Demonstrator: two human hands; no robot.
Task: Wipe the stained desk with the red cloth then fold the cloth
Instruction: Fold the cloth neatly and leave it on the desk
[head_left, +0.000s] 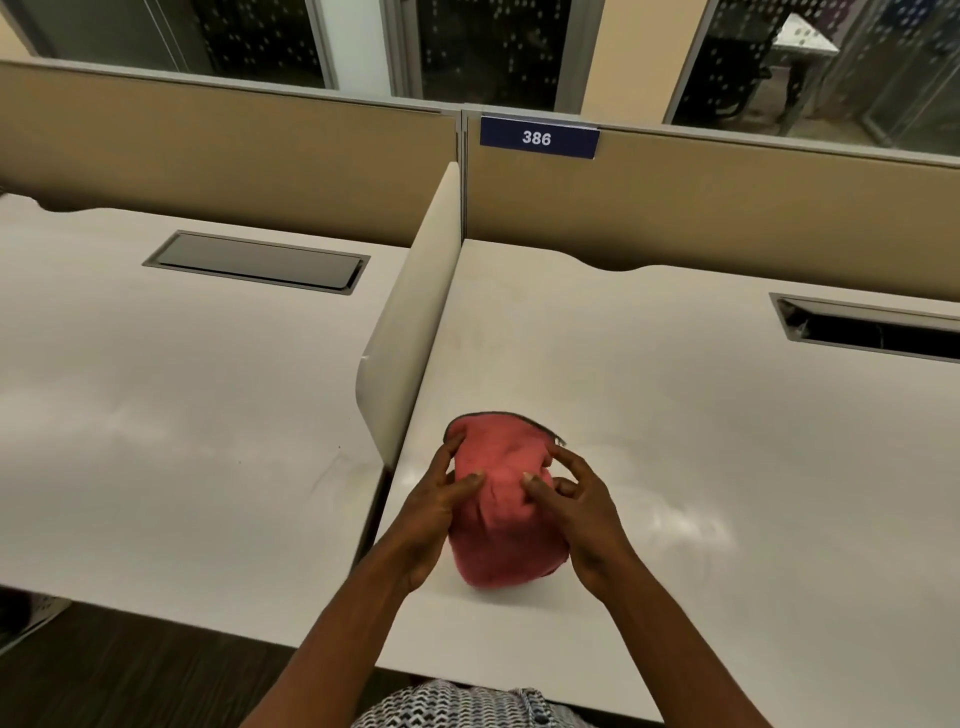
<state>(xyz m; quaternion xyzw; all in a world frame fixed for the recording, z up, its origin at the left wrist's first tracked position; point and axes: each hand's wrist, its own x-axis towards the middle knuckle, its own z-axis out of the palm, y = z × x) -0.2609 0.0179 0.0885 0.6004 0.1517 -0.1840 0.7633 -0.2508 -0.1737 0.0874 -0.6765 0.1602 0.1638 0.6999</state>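
The red cloth (501, 512) is bunched into a rounded lump over the near left part of the white desk (701, 415). A dark hem runs along its far edge. My left hand (434, 512) grips the cloth's left side, thumb on top and fingers curled behind. My right hand (582, 512) pinches the cloth's right side with thumb and fingertips. The lump's lower end seems to touch the desk. A dull smear shows on the desk right of my right hand.
A white divider panel (410, 332) stands just left of the cloth, with a second desk (156, 405) beyond it. Cable trays (872, 327) are cut into both desks. A tan partition with a blue sign "386" (537, 137) closes the back.
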